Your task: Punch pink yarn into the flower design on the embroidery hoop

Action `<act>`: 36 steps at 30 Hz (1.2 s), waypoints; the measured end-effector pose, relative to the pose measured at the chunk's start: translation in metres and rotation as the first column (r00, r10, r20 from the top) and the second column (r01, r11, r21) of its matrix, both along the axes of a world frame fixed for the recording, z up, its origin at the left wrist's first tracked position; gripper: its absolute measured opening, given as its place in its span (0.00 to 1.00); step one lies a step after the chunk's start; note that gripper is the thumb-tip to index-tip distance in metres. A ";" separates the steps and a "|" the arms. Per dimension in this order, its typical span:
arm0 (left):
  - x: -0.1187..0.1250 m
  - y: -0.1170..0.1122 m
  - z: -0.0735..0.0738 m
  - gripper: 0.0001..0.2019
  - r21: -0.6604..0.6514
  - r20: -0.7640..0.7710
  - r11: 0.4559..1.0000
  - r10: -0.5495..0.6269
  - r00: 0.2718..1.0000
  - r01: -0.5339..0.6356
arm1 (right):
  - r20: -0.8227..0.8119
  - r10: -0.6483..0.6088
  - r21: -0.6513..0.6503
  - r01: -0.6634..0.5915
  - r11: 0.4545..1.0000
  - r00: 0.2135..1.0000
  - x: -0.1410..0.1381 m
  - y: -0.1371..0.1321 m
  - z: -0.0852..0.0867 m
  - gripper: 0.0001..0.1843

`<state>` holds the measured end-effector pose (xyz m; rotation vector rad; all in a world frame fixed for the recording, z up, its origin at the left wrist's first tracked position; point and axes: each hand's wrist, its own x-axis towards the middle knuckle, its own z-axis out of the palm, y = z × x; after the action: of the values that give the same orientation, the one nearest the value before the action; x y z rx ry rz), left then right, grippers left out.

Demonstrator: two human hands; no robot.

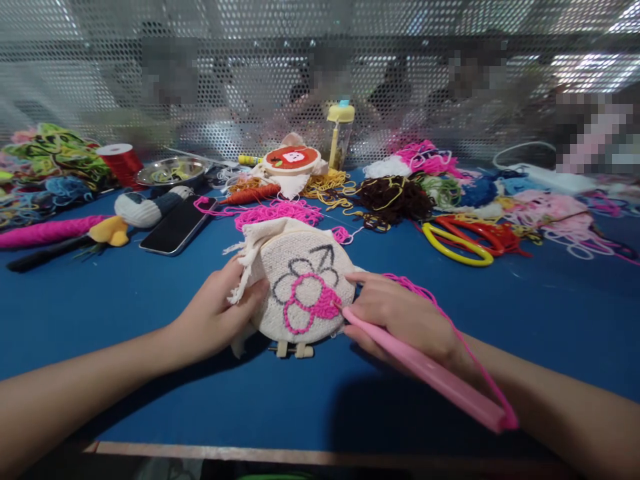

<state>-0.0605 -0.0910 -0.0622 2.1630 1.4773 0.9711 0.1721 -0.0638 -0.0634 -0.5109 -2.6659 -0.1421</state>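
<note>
An embroidery hoop (270, 307) with cream cloth stands tilted over the blue table, its screw clamp toward me. Dark outlines of round shapes and a leaf are drawn on the cloth, and pink loops cover part of them. My left hand (220, 310) grips the hoop's left edge, thumb on the front. In my right hand (395, 310) is a pink punch needle (425, 367), its tip at the pink stitched patch. The index finger reaches to the hoop's right edge. Pink yarn (475, 357) runs from the tool's back end over my wrist toward the table behind.
Behind the hoop lie pink yarn (280, 213), a phone (179, 230), a finished red hoop (293, 159) and a bottle (341, 137). Brown yarn (395, 199) and yellow hoop rings (457, 245) lie right. A metal bowl (173, 172) and red spool (120, 165) stand left. A perforated screen (260, 73) closes the back.
</note>
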 end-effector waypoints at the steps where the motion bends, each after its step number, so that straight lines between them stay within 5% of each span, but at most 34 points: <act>1: 0.000 0.001 0.000 0.07 -0.020 0.012 1.000 0.009 1.000 -0.009 | 0.000 0.006 -0.046 -0.006 0.999 1.000 0.000 0.000 0.002 0.16; 10: 0.000 0.005 0.001 0.07 -0.025 0.056 1.000 -0.002 0.998 0.004 | -0.277 -0.035 -0.205 -0.024 0.979 0.960 0.000 -0.010 0.013 0.11; 14: 0.000 0.005 0.001 0.06 -0.030 0.060 1.000 -0.008 0.998 0.009 | -0.239 -0.046 -0.270 -0.021 0.963 0.970 0.000 -0.011 0.014 0.12; 27: 0.001 0.005 0.003 0.06 -0.044 0.062 0.999 -0.017 0.998 0.020 | -0.261 -0.002 -0.236 -0.062 0.970 0.965 -0.002 -0.008 0.016 0.11; 36: -0.001 0.004 0.003 0.05 0.004 0.043 0.999 -0.044 0.998 0.043 | -0.171 -0.052 -0.130 0.029 0.991 0.984 -0.006 -0.008 0.005 0.10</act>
<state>-0.0617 -0.0874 -0.0594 2.1540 1.4040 0.9994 0.1656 -0.0716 -0.0583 -0.5901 -2.5052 0.0593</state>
